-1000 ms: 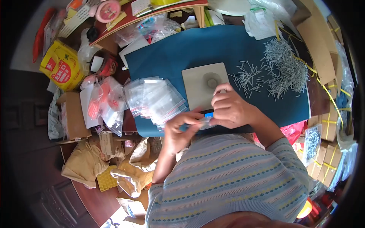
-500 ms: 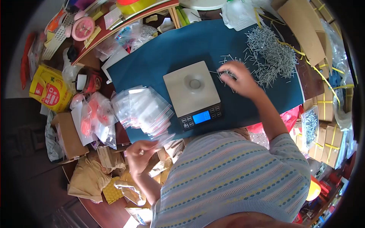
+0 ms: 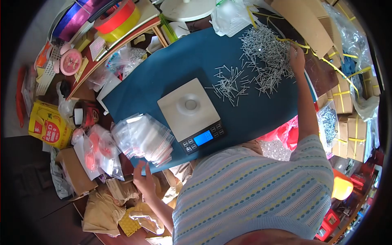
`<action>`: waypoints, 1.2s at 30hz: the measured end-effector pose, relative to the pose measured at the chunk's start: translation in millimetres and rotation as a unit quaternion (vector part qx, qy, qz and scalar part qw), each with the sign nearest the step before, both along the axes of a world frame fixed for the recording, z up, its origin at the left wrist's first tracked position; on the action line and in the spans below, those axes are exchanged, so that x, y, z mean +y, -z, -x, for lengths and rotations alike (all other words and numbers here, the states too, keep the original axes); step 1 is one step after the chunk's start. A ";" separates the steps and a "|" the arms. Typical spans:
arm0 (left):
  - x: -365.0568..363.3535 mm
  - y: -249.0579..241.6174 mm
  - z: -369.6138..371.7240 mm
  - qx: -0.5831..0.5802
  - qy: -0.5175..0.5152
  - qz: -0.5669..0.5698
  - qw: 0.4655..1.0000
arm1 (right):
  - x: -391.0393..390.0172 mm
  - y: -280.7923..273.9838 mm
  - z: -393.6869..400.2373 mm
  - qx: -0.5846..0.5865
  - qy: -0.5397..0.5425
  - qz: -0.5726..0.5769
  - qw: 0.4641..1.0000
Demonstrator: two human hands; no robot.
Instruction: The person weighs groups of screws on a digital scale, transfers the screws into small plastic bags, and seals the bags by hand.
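Observation:
My right hand (image 3: 297, 60) is at the right edge of a large heap of metal nails (image 3: 267, 55), fingers loosely curved against it and partly hidden. A smaller scatter of nails (image 3: 232, 85) lies left of the heap. Left of that stands a digital scale (image 3: 185, 107) with a bare plate and a lit blue display. My left hand (image 3: 143, 179) is at the table's near edge, fingers apart, with nothing visible in them. Just beyond it is a fanned stack of clear zip bags (image 3: 143, 136).
A blue-green mat (image 3: 179, 57) covers the table. Shelving with tape rolls (image 3: 116, 18) and a pink clock (image 3: 71, 61) stands at the back left. Cardboard boxes (image 3: 343, 96) line the right side. A yellow bag (image 3: 51, 124) and an open carton (image 3: 75, 171) sit at the left.
My right hand has moved from the small nail scatter to the far side of the large heap. The clear bag earlier in my left hand no longer shows there. The camera view has shifted.

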State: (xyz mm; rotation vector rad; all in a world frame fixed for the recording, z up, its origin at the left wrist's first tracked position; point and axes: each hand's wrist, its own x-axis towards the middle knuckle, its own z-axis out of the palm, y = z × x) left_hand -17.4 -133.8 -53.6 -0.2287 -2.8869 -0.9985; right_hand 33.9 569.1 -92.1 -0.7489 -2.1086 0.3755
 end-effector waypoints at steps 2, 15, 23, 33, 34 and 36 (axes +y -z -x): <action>19.0 13.2 7.3 0.061 0.038 0.035 0.997 | 22.7 4.1 -8.2 -0.017 0.031 0.029 0.999; 58.7 77.4 23.4 0.092 0.000 0.155 0.984 | 116.2 61.9 -10.3 -0.108 -0.018 0.206 0.972; 62.5 74.0 22.9 0.094 -0.004 0.151 0.984 | 87.1 48.6 -10.4 -0.085 -0.111 0.171 0.975; 63.6 73.4 23.3 0.098 -0.009 0.155 0.983 | 66.2 43.1 -0.8 -0.058 -0.094 0.152 0.982; 63.3 73.4 23.2 0.101 -0.008 0.154 0.983 | 65.1 43.2 0.1 -0.063 -0.093 0.147 0.983; 62.7 73.7 23.0 0.100 -0.010 0.155 0.983 | 57.6 39.1 0.1 -0.063 -0.087 0.144 0.984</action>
